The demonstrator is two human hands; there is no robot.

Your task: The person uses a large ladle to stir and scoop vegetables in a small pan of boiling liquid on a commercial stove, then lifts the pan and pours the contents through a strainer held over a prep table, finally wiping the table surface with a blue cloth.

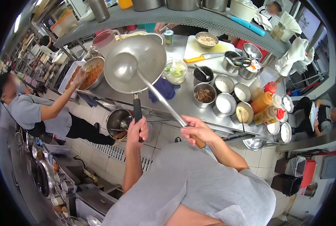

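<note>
My left hand (137,129) is closed around the black handle of a steel wok (151,60), which is held up over the near edge of the steel counter. In my right hand (197,130) is the wooden-ended handle of a long steel ladle (124,67); its bowl lies inside the wok. The wok hides what is directly behind it. Just right of the wok stands a clear tub of cut green and white vegetables (175,71), and a dark blue cloth (164,89) lies below that tub on the counter.
Several steel pots of ingredients (204,96) and squeeze bottles (261,103) fill the counter's right side. A yellow-handled knife (203,57) lies on a white cutting board (193,46). At left, a person (43,110) reaches into a steel bowl (95,74). A shelf (173,17) crosses above.
</note>
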